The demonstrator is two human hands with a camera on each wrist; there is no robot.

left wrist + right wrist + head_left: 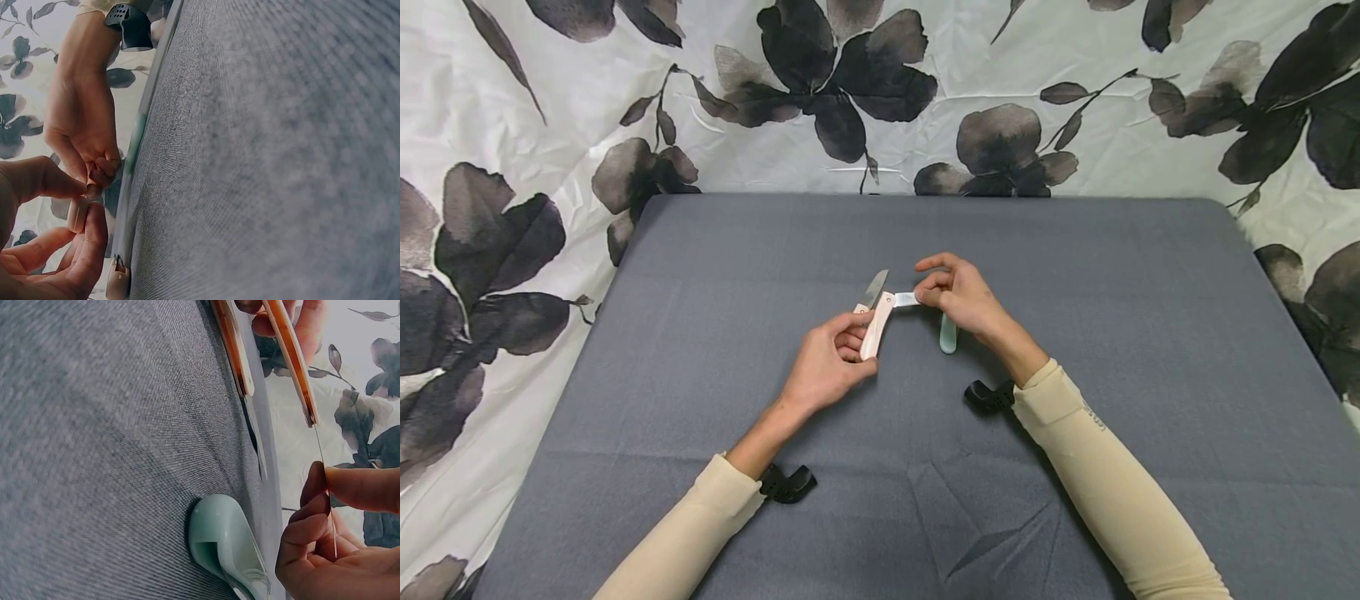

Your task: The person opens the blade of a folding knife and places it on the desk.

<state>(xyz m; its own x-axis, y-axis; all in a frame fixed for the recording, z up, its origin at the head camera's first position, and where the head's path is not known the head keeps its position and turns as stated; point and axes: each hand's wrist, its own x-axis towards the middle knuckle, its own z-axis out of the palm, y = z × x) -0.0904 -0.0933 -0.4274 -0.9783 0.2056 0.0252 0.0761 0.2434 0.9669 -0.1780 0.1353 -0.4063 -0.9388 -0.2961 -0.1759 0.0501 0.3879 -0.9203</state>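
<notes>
A folding knife [876, 332] with a pale pinkish handle is held above the table by my left hand [822, 367], thumb on one end and fingers along the other side. Its blade [906, 298] stands out to the right. My right hand [964, 298] pinches that blade between thumb and fingers; the right wrist view shows the blade [321, 447] edge-on. Behind my left hand a second pale folding knife [874, 290] lies on the table, blade out, its handle mostly hidden. Below my right hand lies a mint-green handle [949, 335], its far end covered in the head view.
A grey cloth covers the table [715, 267], with creases near the front. Behind it and along the sides hangs white fabric [880, 171] with dark flowers. Black wrist cameras sit on my left wrist [788, 485] and right wrist [988, 397], close over the cloth.
</notes>
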